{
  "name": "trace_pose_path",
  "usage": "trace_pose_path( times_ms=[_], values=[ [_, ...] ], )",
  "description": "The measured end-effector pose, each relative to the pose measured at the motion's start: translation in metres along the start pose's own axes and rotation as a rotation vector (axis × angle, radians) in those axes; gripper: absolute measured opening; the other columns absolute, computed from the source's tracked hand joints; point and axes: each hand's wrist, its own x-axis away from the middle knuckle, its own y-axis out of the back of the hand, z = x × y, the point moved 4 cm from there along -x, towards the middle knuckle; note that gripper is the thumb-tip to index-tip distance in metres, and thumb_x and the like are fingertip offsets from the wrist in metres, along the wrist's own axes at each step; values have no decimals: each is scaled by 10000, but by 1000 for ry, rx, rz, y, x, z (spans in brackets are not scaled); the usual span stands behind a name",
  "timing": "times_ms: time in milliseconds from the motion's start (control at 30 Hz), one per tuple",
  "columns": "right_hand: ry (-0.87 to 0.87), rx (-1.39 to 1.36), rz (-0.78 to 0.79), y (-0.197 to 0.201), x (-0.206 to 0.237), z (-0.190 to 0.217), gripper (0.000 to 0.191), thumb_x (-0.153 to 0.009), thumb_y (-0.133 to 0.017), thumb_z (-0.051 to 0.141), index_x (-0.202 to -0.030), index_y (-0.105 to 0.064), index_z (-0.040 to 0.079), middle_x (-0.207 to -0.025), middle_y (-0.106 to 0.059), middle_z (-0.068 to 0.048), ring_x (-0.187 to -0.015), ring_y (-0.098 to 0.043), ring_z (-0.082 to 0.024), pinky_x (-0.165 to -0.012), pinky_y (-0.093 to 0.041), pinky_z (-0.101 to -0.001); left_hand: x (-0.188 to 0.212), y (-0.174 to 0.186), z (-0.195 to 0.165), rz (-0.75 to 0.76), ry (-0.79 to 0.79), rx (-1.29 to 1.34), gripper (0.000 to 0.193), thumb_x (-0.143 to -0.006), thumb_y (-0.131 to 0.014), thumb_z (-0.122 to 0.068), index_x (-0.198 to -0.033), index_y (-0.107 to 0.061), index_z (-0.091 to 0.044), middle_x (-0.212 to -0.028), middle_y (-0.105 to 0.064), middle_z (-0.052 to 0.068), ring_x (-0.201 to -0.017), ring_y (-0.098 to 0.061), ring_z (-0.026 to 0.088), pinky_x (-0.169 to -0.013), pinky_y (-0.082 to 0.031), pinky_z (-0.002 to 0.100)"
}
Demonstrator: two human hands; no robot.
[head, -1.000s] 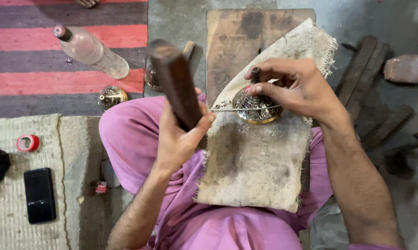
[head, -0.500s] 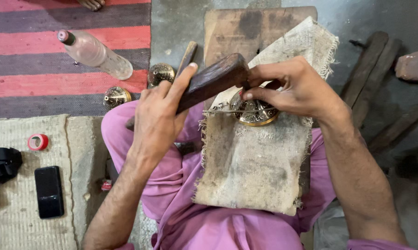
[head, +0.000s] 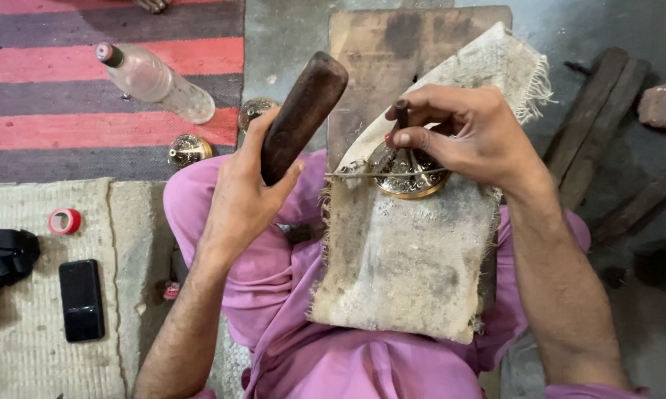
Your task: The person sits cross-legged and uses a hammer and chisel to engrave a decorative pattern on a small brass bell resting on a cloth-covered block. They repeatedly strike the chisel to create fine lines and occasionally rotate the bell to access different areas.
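Near the middle of the frame the left hand (head: 244,199) is wrapped tight around the lower end of a dark brown wooden mallet (head: 301,111), whose rounded head points up and to the right, lifted clear of the work; gripping it low on the shaft gives the head more swing and keeps the fingers away from the striking end. Right of centre, the right hand (head: 466,137) pinches a slim dark metal punch (head: 401,118) between thumb and fingertips, its tip resting on a round, patterned brass piece (head: 407,177); the fingers close narrowly around the tool, probably to keep it upright and steady on one spot of the pattern. A thin metal rod (head: 348,176) lies across the brass piece, pointing left. The brass piece sits on a worn, frayed beige cloth (head: 407,273) draped over the lap and over a brown wooden board (head: 370,52) at the upper middle, which likely cushions the metal and stops it sliding. Two more small brass pieces (head: 189,150) lie just left of the knee, within easy reach, beside a clear plastic bottle (head: 152,80) on a red and purple striped rug (head: 52,96). At the lower left, a black phone (head: 80,299) and a roll of red tape (head: 65,220) rest on a pale woven mat (head: 23,347), well apart from the work.
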Motion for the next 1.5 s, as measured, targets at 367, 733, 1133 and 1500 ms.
trace_pose_path(
  times_ms=[367,733,1133,1500],
  values=[
    [81,134,0,2,1,-2,261,-917,-795,21,-1167,-724,-2,-984,-788,-119,-890,-787,-178,-756,-666,-269,-8,8,-21,-34,-200,33,659,-968,-812,-130,-1504,-435,-59,-1259,-710,206,-1180,-728,317,-978,-556,396],
    [135,203,18,2,1,-5,216,-926,-793,16,-1133,-733,4,-963,-794,-114,-846,-798,-180,-760,-680,-288,-19,16,-43,-8,-293,-236,755,-876,-738,17,-1543,-436,-170,-1376,-624,198,-1291,-622,373,-1090,-494,462],
    [127,159,23,2,1,-11,207,-956,-782,13,-1158,-733,18,-988,-791,-116,-860,-798,-162,-735,-687,-266,-22,18,-38,-84,-394,-348,754,-866,-770,11,-1518,-451,-197,-1153,-633,170,-1076,-650,391,-932,-509,480],
    [157,178,32,2,-1,-7,213,-959,-785,21,-1163,-728,4,-973,-784,-122,-871,-795,-164,-742,-685,-264,-22,19,-40,-99,-479,-67,658,-949,-729,10,-1498,-395,-130,-1419,-572,196,-1343,-590,398,-1134,-491,445]
  ],
)
